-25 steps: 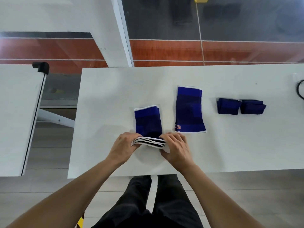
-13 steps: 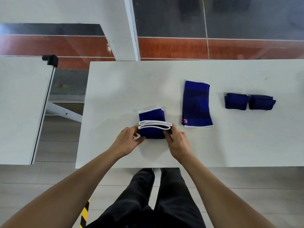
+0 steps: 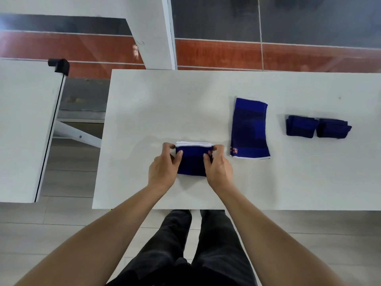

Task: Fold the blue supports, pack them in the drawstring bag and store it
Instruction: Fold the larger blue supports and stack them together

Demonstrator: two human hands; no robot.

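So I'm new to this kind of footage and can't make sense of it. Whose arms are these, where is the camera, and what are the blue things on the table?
No machine here: a person wears a camera on the head, looking down at their own arms and legs. The left hand and right hand grip the two sides of a blue support folded in half, its white edges stacked at the far end. On the white table, to the right, lie one unfolded blue support and two small folded dark-blue bundles. No drawstring bag is in view.
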